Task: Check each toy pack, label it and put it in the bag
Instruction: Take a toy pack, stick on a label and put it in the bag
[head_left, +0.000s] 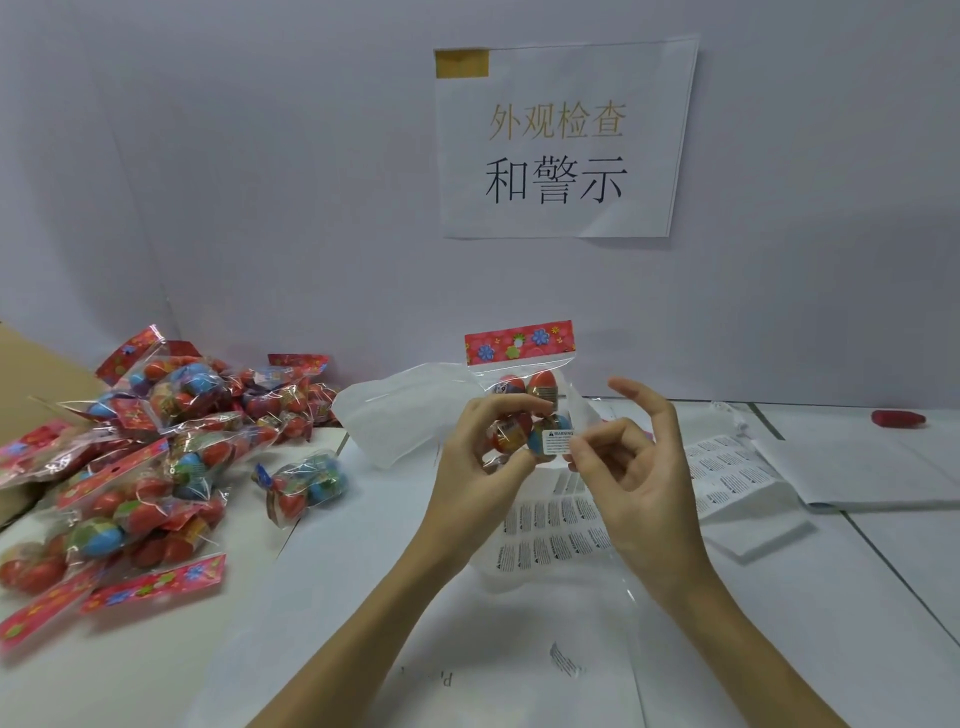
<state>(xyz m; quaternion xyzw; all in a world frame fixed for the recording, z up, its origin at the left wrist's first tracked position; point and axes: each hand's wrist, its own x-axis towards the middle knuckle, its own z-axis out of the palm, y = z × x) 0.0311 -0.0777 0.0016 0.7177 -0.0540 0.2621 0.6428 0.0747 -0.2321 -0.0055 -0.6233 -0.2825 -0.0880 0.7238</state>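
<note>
- Holding one toy pack (522, 400) upright above the surface (363, 597), the left hand (485, 447) has fingers and thumb curled round the lower eggs inside it.
- Right hand (631, 462): thumb and forefinger pinch at the right edge of a white warning label (558, 441) that sits on the pack's lower front; the other fingers are spread and free.
- Whether the label is fully stuck down cannot be told; the step in hand looks like labelling, nearly finished for this pack.
- Label sheet (550, 525) lies under the hands with many labels left; more sheets (727, 467) lie to the right.
- Pile of packs (145, 447) sits on the left, and one pack (304, 483) lies apart nearer the centre. No labels are visible on them, so most of the job seems left.
- Clear plastic bag (395, 415) lies behind the left hand; no pack shows inside it. Bagging of the held pack is not yet done.
- Printed sign (566, 140) is taped to the wall; a red object (898, 418) lies far right, too small to identify.
</note>
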